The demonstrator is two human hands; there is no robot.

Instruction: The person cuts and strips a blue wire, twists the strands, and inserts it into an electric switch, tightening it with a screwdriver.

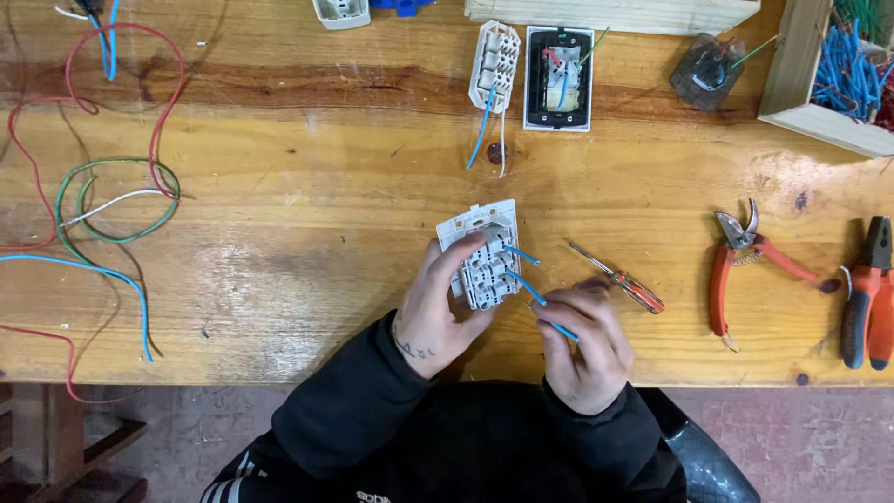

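One white switch block [484, 256] clasped in left hand [438, 312], one blue wire [549, 312] pinched by right hand [582, 349]; one screwdriver [619, 279], two pliers [745, 261] toward worktop [279, 270] right edge.

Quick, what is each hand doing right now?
Left hand: closed around the white plastic switch module, holding it above the wooden table.
Right hand: fingers pinched on a short blue wire coming from the module.
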